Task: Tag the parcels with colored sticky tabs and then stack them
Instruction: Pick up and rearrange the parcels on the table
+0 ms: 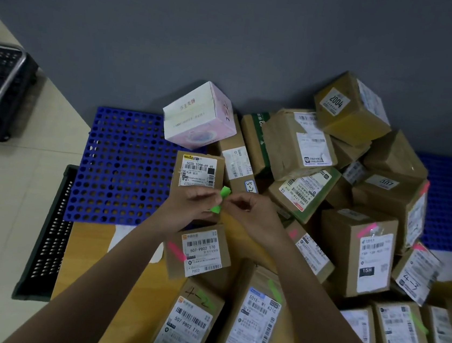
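Parcels (327,211), brown cardboard boxes with white shipping labels, form a loose heap against the grey wall (235,31); all positions below are given relative to this heap. Blue perforated pallet (118,164): lies flat on the floor at the heap's left edge, with a second blue section showing behind the heap's right side. Black slotted crate (48,238): left of the heap, just beyond the pallet's near corner. Pink-and-white printed box (200,116): tilted on the heap's upper left. Parcel labelled 502D (199,171): at the heap's left front, directly behind the hands. Several front parcels carry pink or green tabs, among them the 507-P802 box (201,251) with a pink tab and the 501E box (254,318) with a green one. Left hand (189,209) and right hand (248,216): raised over the heap's left front, fingertips meeting. Both pinch a green sticky tab (221,200), held in the air before the 502D parcel.
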